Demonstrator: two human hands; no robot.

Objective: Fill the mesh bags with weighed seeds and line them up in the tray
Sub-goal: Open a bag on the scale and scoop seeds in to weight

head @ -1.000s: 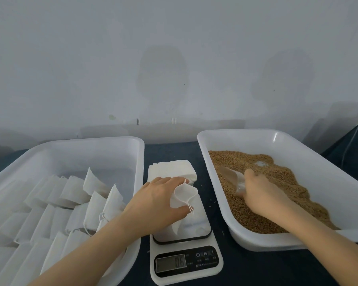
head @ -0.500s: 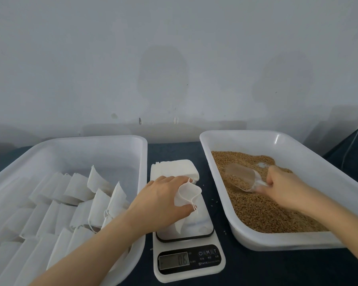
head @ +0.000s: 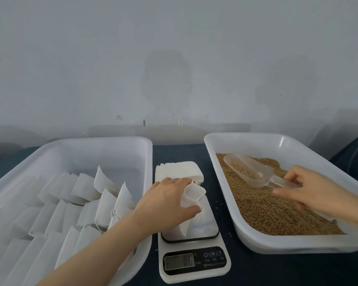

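On the grey display window (head: pixel 179 261) of the white flat digital kitchen scale (head: pixel 194 275) in front of me I read blurred digits that look like 0.6, and the buttons (head: pixel 212 254) on its black panel (head: pixel 215 263) show a power sign, M and T, with smaller print beneath too tiny to read.

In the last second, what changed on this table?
The right hand drew back to the right, lifting the clear scoop out of the seeds with a load in it. The left hand still holds the mesh bag open on the scale.
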